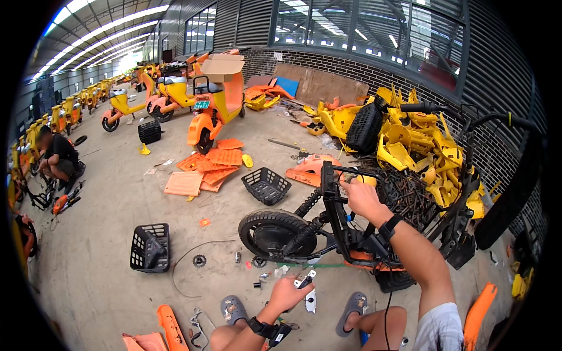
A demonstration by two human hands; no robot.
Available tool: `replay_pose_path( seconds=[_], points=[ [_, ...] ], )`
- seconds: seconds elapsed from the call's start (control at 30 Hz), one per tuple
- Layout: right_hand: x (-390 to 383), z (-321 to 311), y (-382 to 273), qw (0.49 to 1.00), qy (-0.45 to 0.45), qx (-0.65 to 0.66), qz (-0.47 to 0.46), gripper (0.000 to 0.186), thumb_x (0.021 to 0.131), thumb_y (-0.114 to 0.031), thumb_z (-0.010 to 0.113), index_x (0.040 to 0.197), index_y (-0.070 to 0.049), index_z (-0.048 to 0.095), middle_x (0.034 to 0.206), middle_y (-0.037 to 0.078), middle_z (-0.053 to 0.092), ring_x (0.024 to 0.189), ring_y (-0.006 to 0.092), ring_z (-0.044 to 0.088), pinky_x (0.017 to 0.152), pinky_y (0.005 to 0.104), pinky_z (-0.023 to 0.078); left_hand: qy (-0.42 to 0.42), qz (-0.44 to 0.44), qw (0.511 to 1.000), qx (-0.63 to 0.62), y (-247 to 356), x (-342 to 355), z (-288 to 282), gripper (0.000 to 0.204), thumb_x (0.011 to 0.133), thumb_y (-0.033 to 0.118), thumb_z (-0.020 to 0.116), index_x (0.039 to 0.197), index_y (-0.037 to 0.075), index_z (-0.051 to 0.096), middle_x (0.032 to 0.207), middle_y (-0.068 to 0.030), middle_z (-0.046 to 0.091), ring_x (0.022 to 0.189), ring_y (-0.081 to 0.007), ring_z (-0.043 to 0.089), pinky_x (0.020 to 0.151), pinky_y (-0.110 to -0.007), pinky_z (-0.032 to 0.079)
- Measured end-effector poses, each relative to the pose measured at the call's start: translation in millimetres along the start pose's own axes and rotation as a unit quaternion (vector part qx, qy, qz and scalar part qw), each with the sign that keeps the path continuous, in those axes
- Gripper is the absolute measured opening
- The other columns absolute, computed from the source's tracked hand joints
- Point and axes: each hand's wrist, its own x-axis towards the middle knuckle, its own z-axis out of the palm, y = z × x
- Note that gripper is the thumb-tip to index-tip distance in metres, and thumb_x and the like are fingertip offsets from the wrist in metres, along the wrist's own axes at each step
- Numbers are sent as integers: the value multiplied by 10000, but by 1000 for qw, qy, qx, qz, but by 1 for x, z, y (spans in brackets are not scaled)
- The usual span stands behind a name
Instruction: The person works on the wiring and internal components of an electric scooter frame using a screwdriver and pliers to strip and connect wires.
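A stripped scooter frame (342, 222), black, with its rear wheel (280, 237) and shock absorbers still fitted, stands in front of me. My right hand (362, 198) reaches across to the top of the frame's rear end; its fingers are curled against the black metal, and what they pinch is hidden. Low before my knees, my left hand (286, 294) is closed around a black tool handle (305, 282); the rest of the tool is hard to make out. A pale metal bracket (311, 300) lies just beside that hand. A dark cable hangs down by my right knee.
Two black baskets (165, 248) (266, 186) sit on the concrete. Small sprockets (199, 261) and metal parts lie near the wheel. Yellow plastic panels (404, 146) and rusty bolts pile up by the wall. Orange panels (211, 164), parked scooters (213, 111) and a crouching person (58, 155) are farther off.
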Motion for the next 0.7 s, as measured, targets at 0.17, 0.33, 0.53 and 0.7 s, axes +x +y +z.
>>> replay_pose_path(
  seconds=[0.17,0.33,0.53,0.7],
  points=[
    [4,2,-12,995,14,-85,-43,197,819,-55,563,995,-2,636,894,175,663,784,327,685,659,434,548,-7,14,1000,5,16,-6,-13,613,753,545,711,848,-59,673,751,-242,662,742,-390,666,698,-431,524],
    [-1,9,-12,995,15,-88,-39,240,820,-57,582,1051,9,583,903,172,650,766,325,684,649,415,550,-28,-9,999,-15,21,-2,-9,590,760,540,706,904,-32,688,798,-235,678,774,-381,675,717,-428,528],
    [-14,3,-17,998,-8,-58,9,527,786,-49,613,1293,-73,474,1060,171,581,786,331,679,659,426,540,-31,-13,999,-26,19,1,-8,596,764,530,704,992,-21,684,814,-234,682,795,-376,677,734,-431,528],
    [-10,-6,-28,994,111,-8,-18,570,755,-17,574,1310,-130,511,1123,177,565,924,347,648,700,459,527,25,12,999,-22,15,2,-19,604,760,533,719,976,-29,683,795,-218,680,758,-344,679,701,-416,525]
  ],
)
